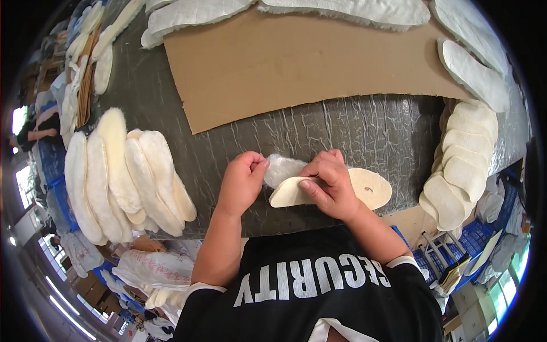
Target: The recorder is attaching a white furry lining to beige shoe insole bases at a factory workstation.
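Note:
My left hand [244,178] is closed, with thumb and forefinger pinched at the left end of a fluffy white insole [282,167]. My right hand [331,185] grips a smooth cream insole [290,192], whose near end is bent toward me, below the fluffy one. Out to the right of that hand, flat on the dark table, shows a wide cream insole end [373,188] with a small dark mark. Whether it is part of the same insole is hidden by my fingers.
Fluffy insoles [117,171] lie piled at the left. Overlapping cream insole pieces [467,148] form a row at the right. A large cardboard sheet [296,57] covers the table's far part, with white fleece insoles [353,11] along its far edge. Another person [43,128] stands at far left.

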`<state>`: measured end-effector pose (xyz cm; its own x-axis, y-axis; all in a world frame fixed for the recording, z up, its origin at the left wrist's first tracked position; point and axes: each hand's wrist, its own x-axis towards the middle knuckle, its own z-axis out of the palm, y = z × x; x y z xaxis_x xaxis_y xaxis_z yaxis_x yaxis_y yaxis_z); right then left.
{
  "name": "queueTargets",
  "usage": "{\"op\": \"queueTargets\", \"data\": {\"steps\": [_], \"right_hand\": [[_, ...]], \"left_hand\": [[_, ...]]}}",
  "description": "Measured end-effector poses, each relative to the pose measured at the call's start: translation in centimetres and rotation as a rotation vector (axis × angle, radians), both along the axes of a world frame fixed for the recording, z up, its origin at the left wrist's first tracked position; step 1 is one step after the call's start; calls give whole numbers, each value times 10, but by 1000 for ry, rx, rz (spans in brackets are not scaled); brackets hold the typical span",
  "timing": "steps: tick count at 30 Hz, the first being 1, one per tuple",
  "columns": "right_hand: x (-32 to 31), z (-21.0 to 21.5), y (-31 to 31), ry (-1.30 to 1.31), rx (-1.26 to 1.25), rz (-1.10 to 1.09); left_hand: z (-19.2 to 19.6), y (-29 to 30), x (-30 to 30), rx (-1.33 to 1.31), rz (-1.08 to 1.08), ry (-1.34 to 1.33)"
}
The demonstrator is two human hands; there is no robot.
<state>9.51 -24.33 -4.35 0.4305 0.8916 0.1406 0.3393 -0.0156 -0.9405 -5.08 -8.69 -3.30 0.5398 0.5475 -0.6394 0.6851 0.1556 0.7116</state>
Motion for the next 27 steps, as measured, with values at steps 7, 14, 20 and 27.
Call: {"op": "queueTargets", "data": {"steps": [7,14,20,27], "right_hand": [[-5,-2,-1,30,-35,-70],[-5,-9,-1,37,-28,-126],[-4,-7,-2,116,-111,-162],[-5,-7,-1,99,-112,-167]], "left_hand": [[-4,-1,-6,-48,5,-198],[13,-3,-2,-271,74,-330],[19,-5,1,-314,70,-349],[18,-5,1,-321,63,-335]]}}
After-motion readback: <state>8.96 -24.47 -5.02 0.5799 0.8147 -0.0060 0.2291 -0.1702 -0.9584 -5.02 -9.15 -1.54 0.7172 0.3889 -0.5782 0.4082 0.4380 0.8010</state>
